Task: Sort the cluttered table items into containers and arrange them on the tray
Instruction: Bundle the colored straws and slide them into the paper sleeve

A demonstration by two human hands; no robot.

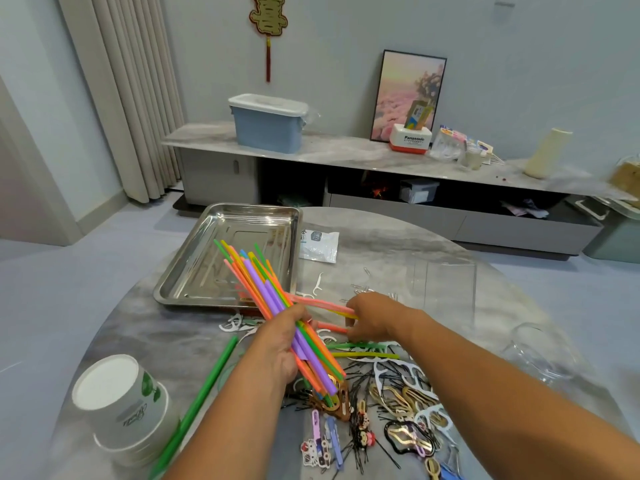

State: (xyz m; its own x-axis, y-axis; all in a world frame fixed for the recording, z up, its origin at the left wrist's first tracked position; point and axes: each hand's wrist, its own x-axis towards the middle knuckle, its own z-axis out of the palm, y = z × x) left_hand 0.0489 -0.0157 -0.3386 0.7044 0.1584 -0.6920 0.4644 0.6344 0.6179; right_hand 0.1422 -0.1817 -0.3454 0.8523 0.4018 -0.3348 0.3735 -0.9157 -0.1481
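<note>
Gathering stage of the sort, seen from my head camera. My left hand (282, 344) is curled tight around a bundle of coloured plastic drinking straws (273, 306) (orange, purple, green, yellow, blue), held slanted above the round grey marbled table (398, 244), its far ends over the near part of the tray. My right hand (372, 318) reaches across the clutter and pinches the ends of a few loose pink and orange straws (322, 303) lying on the table just beside the bundle; how firmly they are caught I cannot tell.

Step in hand, as I judge it: collecting all straws into one fistful before any container is filled. The next move calls for lifting the pinched straws, laying them parallel into the left-hand bundle, and then fetching the stragglers: the long green straw (197, 403) beside the cups and the green and yellow straws (363, 351) near my right wrist.

Containers:
- Rectangular stainless-steel tray (180, 285), far left on the table; nothing lies in it.
- Stack of white paper cups with green leaf print (121, 407), upside down at near left, so nothing in them.
- Clear plastic box (446, 292), far right; it appears to hold nothing.
- Clear glass vessel (540, 355), near right, blurred; contents not discernible.

Unsorted on the table: white floss picks (317, 289), black hairpins (360, 455), gold hair clips (408, 403).
</note>
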